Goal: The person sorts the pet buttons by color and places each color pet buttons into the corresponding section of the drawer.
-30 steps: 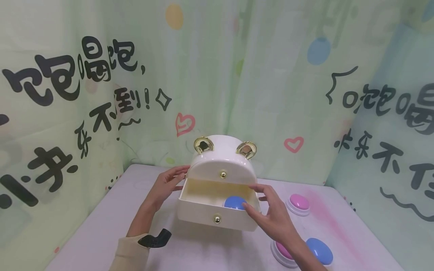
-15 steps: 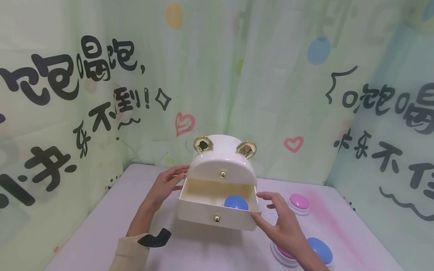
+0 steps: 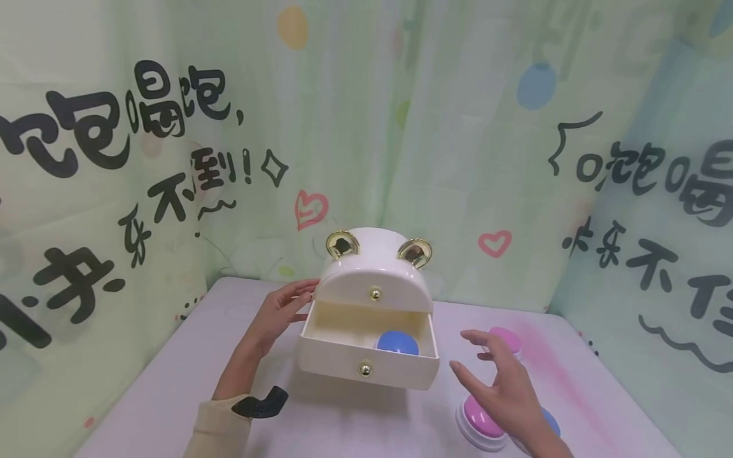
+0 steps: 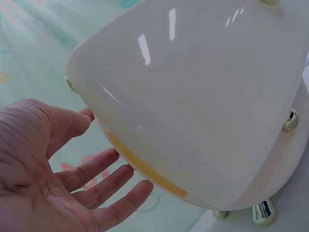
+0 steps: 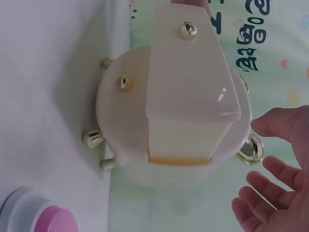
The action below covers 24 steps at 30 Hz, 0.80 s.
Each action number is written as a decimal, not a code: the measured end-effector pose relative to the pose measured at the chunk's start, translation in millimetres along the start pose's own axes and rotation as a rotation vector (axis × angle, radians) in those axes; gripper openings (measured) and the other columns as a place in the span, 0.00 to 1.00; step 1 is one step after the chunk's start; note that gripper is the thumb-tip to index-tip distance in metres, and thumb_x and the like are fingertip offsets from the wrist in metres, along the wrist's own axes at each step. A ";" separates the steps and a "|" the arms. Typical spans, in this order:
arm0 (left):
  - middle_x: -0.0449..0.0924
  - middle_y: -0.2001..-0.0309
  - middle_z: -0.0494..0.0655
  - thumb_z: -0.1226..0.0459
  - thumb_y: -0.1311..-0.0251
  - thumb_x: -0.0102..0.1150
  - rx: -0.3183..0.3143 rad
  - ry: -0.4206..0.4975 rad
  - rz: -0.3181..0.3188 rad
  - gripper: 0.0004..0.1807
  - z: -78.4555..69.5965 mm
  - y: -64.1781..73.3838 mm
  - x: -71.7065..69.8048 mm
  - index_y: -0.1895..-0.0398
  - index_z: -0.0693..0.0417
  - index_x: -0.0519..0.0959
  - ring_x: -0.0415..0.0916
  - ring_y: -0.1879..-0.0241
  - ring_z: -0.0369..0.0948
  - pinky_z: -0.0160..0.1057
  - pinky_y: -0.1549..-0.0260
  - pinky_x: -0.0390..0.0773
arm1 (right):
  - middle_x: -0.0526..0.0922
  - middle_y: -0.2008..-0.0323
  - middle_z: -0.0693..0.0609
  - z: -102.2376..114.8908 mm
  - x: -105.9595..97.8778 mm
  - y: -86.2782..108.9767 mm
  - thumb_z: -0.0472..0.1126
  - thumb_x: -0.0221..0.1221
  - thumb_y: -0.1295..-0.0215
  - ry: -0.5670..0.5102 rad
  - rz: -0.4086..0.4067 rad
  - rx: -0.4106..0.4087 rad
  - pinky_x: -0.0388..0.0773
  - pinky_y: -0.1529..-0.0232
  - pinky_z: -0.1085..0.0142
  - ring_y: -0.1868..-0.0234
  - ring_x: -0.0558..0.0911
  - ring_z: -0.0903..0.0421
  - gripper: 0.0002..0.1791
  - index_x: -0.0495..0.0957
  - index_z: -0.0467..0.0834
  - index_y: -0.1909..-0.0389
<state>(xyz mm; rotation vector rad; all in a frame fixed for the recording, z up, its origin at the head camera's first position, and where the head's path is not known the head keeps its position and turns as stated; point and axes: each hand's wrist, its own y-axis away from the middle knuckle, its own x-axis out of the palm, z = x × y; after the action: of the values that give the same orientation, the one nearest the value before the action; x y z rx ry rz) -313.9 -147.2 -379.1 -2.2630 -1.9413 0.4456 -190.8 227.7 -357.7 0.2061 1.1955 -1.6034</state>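
A white box with gold bear ears (image 3: 372, 245) sits mid-table, its lower drawer (image 3: 332, 357) pulled out. Inside the drawer, toward its right end, lies a blue domed disc (image 3: 397, 341), like a push button, its lower part hidden by the drawer front. My left hand (image 3: 277, 315) is at the box's left side, its fingers loosely extended; in the left wrist view the fingertips meet the edge of the white surface (image 4: 193, 96). To the right of the drawer, apart from it, my right hand (image 3: 504, 385) hovers with fingers spread and nothing held.
On the table's right stand a pink domed button on a white base (image 3: 480, 420), a second pink one (image 3: 508, 340) farther back, and a blue one (image 3: 551, 421) partly behind my right hand. A printed curtain (image 3: 366, 127) closes off the back and sides.
My right hand has drawn away from the drawer's right end, moving right over the table. The blue button stays in the drawer, and my left hand keeps its place.
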 end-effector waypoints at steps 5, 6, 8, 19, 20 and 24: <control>0.76 0.33 0.58 0.61 0.23 0.52 -0.001 0.000 0.000 0.22 -0.3 -0.4 0.1 0.30 0.55 0.74 0.73 0.35 0.56 0.55 0.44 0.81 | 0.82 0.43 0.48 -14.7 -5.8 4.4 0.42 0.73 0.39 0.030 -0.012 0.031 0.81 0.58 0.56 0.50 0.84 0.46 0.27 0.76 0.43 0.40; 0.76 0.33 0.58 0.61 0.23 0.52 -0.004 -0.001 0.000 0.22 -0.1 -0.5 0.1 0.30 0.55 0.74 0.73 0.35 0.56 0.55 0.44 0.82 | 0.82 0.43 0.48 -18.0 -6.8 5.1 0.42 0.73 0.39 0.041 -0.019 0.032 0.82 0.57 0.57 0.51 0.84 0.47 0.28 0.76 0.43 0.40; 0.76 0.33 0.58 0.61 0.23 0.52 -0.008 -0.003 -0.001 0.21 0.0 -0.7 0.2 0.30 0.55 0.74 0.73 0.35 0.56 0.54 0.44 0.82 | 0.82 0.44 0.48 -26.0 -7.3 6.8 0.40 0.73 0.40 0.041 -0.043 0.008 0.81 0.54 0.67 0.49 0.82 0.59 0.27 0.76 0.42 0.41; 0.74 0.32 0.58 0.61 0.22 0.52 -0.002 0.004 0.004 0.22 0.0 -0.4 0.0 0.30 0.55 0.73 0.71 0.33 0.57 0.61 0.41 0.78 | 0.83 0.45 0.47 -50.0 -7.9 16.3 0.41 0.73 0.39 0.074 -0.013 0.032 0.76 0.52 0.78 0.47 0.75 0.68 0.26 0.76 0.39 0.43; 0.74 0.32 0.58 0.61 0.22 0.52 -0.001 0.007 0.004 0.22 -0.1 -0.4 0.1 0.30 0.56 0.73 0.71 0.33 0.57 0.61 0.41 0.77 | 0.82 0.45 0.47 -51.5 -7.8 17.3 0.42 0.72 0.39 0.082 -0.006 0.040 0.77 0.52 0.76 0.47 0.76 0.65 0.26 0.76 0.39 0.43; 0.74 0.32 0.58 0.61 0.22 0.52 -0.006 0.012 0.005 0.22 0.1 -0.4 0.2 0.30 0.55 0.74 0.71 0.33 0.57 0.63 0.40 0.76 | 0.82 0.44 0.45 -58.3 -7.6 20.9 0.42 0.73 0.39 0.119 0.007 0.062 0.80 0.53 0.70 0.46 0.79 0.49 0.27 0.76 0.39 0.42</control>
<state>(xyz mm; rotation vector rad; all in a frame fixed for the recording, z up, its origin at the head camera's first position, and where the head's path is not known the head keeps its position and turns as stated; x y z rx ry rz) -314.3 -146.9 -379.0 -2.2693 -1.9346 0.4269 -195.3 279.0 -392.9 0.3493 1.2345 -1.6418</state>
